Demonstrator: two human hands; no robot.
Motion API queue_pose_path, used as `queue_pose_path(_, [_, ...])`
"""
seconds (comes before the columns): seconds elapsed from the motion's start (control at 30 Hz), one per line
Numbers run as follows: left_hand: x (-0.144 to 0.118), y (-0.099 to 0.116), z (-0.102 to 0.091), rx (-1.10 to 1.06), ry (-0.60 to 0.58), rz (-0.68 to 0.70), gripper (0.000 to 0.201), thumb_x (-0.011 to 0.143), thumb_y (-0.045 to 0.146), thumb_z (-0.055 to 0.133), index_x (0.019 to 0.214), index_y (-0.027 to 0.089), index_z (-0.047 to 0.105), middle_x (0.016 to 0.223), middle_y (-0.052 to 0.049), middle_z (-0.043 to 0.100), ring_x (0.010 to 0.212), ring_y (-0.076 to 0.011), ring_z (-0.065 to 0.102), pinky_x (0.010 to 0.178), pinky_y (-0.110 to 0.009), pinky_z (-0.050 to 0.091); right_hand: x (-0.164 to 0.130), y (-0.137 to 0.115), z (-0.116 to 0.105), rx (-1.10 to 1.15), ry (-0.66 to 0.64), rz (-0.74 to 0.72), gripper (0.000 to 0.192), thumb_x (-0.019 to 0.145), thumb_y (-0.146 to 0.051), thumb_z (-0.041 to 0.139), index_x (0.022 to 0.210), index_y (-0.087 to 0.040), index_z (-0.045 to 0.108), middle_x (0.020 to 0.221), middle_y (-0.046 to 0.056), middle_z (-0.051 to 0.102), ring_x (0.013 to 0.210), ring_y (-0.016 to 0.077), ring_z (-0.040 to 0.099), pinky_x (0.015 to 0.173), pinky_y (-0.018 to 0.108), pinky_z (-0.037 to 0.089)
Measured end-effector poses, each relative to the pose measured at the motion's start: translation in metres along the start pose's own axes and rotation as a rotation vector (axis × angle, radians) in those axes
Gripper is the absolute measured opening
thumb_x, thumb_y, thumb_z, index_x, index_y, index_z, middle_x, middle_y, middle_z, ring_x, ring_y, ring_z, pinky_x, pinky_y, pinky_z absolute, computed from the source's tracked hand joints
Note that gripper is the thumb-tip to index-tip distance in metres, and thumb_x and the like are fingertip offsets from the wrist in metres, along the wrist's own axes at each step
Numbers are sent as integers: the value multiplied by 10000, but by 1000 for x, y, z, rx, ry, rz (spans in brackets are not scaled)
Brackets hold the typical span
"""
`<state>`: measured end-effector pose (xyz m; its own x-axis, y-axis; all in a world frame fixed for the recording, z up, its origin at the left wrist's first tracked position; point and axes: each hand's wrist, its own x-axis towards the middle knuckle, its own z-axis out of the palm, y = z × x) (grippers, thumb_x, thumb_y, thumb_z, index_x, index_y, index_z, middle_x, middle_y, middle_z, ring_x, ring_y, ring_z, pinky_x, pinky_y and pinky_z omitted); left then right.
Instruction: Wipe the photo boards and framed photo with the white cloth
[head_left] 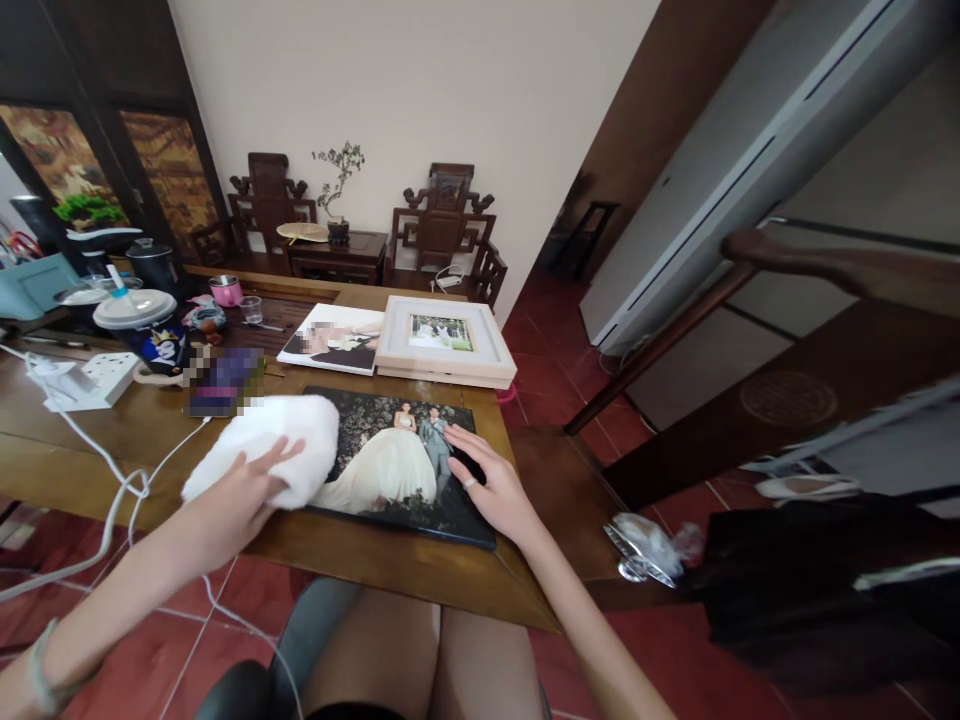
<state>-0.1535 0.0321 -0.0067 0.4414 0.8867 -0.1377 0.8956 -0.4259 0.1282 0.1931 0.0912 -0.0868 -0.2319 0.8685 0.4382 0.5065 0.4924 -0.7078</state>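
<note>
1. Seen from above, seated at a wooden table point(390, 560): a large dark wedding photo print point(397, 465) lying flat near the table's front edge, long axis running from 9 to 3 o'clock.
2. Left hand point(240, 495) at 9 o'clock of the print, fingers spread and flat, pressing down on a fluffy white cloth point(274, 445); not clenched around it, only resting on top. Cloth overlapping the print's left end.
3. Right hand point(491, 480) at 3 o'clock of the print, open, fingertips laid on the print's right edge, a ring visible on one finger; steadying rather than gripping.
4. Bare centre of the print lying at 3 o'clock from the left hand and cloth, along the long axis; left hand nearer to the unwiped area than the right, which sits at the far end.
5. At 12 o'clock beyond the print: a pale wooden framed photo point(446, 340), and to its left an unframed canvas photo point(334, 338).
6. At 10 o'clock: a lidded cup point(146, 330) with a cartoon figure printed on it, a white power strip point(101, 378) with a white cable point(120, 480) trailing off the table edge.
7. No brand names, labels or legible writing anywhere; some areas blurred out.
</note>
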Motion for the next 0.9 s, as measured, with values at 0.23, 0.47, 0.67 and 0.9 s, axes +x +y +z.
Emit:
queue_pose_path(0.23, [-38,43,11,-57,-146,210,240,713,48,552,851,203,674,1553,-48,224,1435,-299,174,1143,-532,217,0,0,0,-8,-10,7,357,906,-356,512,1214,-219,629,1308,108,596,1275,249,492,1090,502,367])
queue_pose_path(0.47, [26,63,4,-18,-49,258,455,767,-66,397,1014,205,667,1547,-38,271,1445,-252,166,1135,-550,209,1,0,-1,-12,-7,-2,358,904,-360,514,1210,-219,632,1307,111,597,1270,253,498,1089,501,367])
queue_pose_path(0.67, [101,60,2,74,71,225,336,872,78,460,1161,168,603,1548,-135,243,1439,-326,159,1087,-649,191,1,-1,-1,-7,3,-4,361,893,-379,532,1202,-229,641,1292,107,610,1264,258,505,1088,503,367])
queue_pose_path(0.9, [102,88,0,197,78,179,363,859,114,463,1194,123,604,1528,-182,273,1414,-380,215,1049,-678,244,1,-2,-1,7,-5,8,363,893,-395,531,1202,-240,642,1301,99,604,1267,257,502,1090,505,360])
